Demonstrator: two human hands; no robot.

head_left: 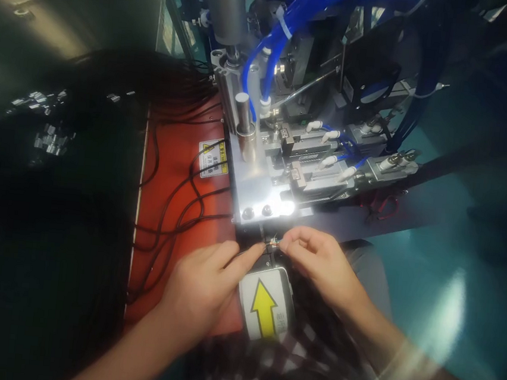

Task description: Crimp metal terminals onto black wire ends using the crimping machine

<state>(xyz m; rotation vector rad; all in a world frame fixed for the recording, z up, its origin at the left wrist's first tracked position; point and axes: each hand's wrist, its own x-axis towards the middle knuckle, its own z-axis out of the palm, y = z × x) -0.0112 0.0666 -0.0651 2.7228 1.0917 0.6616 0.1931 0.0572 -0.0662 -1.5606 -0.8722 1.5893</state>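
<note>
Just beyond the yellow-arrow plate, a small wired part lies crosswise, its long axis running between left grip and right grip. The right grip pinches one end in near-closed fingertips; whether the left, forefinger extended, holds it, I cannot tell.

Single view from the wearer's head, forward and down (fairly near) over both hands
</note>
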